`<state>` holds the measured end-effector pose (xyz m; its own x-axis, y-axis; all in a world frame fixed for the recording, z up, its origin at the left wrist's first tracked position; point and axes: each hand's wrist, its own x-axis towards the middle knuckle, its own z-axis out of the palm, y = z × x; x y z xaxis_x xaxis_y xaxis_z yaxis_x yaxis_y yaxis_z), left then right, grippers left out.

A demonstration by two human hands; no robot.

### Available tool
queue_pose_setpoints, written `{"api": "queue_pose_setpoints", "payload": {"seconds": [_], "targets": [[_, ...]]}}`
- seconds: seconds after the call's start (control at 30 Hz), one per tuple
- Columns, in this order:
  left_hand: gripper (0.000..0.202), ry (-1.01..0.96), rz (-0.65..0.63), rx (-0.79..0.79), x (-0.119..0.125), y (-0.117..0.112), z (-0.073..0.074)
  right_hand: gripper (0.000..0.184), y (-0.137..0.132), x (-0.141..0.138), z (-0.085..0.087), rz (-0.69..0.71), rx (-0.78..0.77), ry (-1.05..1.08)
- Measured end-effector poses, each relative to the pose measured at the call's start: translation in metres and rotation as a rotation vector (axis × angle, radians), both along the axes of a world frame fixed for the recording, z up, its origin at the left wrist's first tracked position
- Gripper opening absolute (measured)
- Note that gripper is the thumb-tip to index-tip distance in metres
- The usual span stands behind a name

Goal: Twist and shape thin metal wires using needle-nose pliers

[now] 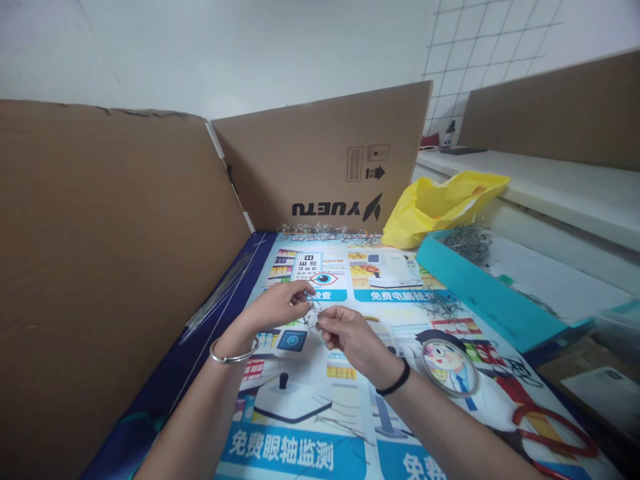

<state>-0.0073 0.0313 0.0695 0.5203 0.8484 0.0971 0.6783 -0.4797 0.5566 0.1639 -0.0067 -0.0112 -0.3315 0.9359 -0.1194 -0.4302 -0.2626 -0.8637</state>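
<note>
My left hand (pixel 280 305) and my right hand (pixel 347 332) meet over the middle of a printed mat (pixel 300 413). Both pinch a small thin metal wire piece (pixel 313 308) between their fingertips. A silver bangle (pixel 233 353) sits on my left wrist and a black band (pixel 395 383) on my right. The wire piece is too small to make out its shape.
Cardboard walls (pixel 100 267) stand at the left and back. A yellow plastic bag (pixel 440 203) lies at the back right beside a teal tray (pixel 480 287) with a heap of wire parts (pixel 470 241). A round clear lid (pixel 449 367) and red-handled scissors (pixel 555 430) lie at right. Loose wire bits line the back edge.
</note>
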Motion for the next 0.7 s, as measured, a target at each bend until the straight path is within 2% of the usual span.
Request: {"api": "queue_pose_setpoints", "payload": {"seconds": [0.27, 0.53, 0.7], "targets": [[0.026, -0.053, 0.013, -0.077, -0.002, -0.001, -0.015, 0.024, -0.002, 0.005, -0.008, 0.004, -0.048, 0.024], [0.029, -0.219, 0.088, -0.37, -0.004, -0.011, -0.032, 0.025, -0.004, 0.004, -0.017, 0.011, -0.074, -0.065], [0.026, -0.144, 0.154, -0.248, 0.0, -0.017, -0.037, 0.03, -0.005, 0.003, -0.02, -0.03, -0.117, -0.149]]}}
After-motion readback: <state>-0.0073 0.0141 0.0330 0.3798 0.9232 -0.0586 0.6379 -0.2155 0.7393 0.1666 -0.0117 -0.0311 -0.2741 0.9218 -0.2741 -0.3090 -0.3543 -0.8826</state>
